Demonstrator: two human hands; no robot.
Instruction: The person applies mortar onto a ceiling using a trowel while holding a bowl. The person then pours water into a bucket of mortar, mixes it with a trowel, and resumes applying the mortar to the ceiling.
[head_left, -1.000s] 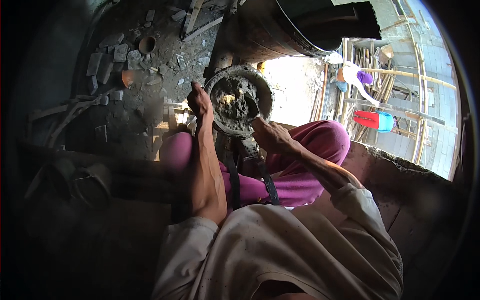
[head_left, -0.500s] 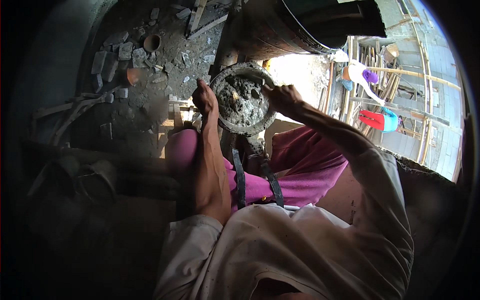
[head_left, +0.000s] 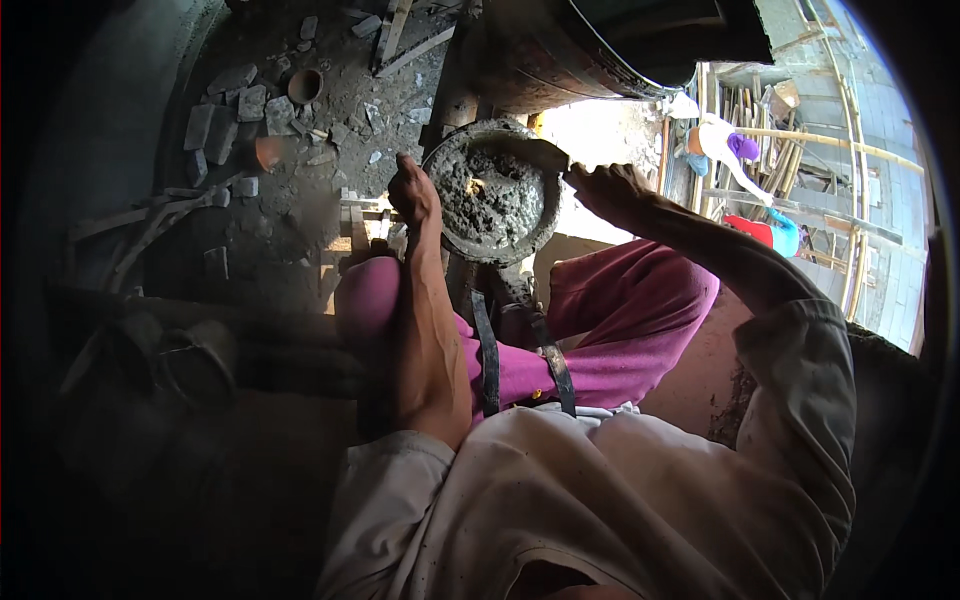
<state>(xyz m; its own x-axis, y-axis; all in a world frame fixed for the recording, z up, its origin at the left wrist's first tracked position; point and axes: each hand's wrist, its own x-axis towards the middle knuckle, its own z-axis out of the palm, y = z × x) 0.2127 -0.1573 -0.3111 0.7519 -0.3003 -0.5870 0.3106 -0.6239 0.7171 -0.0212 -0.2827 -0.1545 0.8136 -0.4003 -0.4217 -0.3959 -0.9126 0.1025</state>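
Note:
A round bucket (head_left: 545, 225), crusted grey, holds wet lumpy mortar (head_left: 490, 210) in front of me. My left hand (head_left: 412, 190) is closed at its left rim, fingers seemingly gripping the edge. My right hand (head_left: 610, 190) is shut on the handle of a trowel (head_left: 535, 150), whose dark blade lies over the upper right of the mortar. Below the bucket are my knees in pink trousers (head_left: 630, 320) and two dark straps (head_left: 485, 360).
A large drum (head_left: 530, 60) stands above the bucket. Rubble (head_left: 225, 130), a clay pot (head_left: 305, 87) and boards lie lower down at left, near dim buckets (head_left: 195, 370). At right, two people (head_left: 722, 145) (head_left: 770, 235) are at work below among bamboo poles (head_left: 850, 150).
My right hand with the trowel has moved up and rightward from the bucket's lower right to beside its upper rim. My left hand stays at the left rim, shifted slightly in view.

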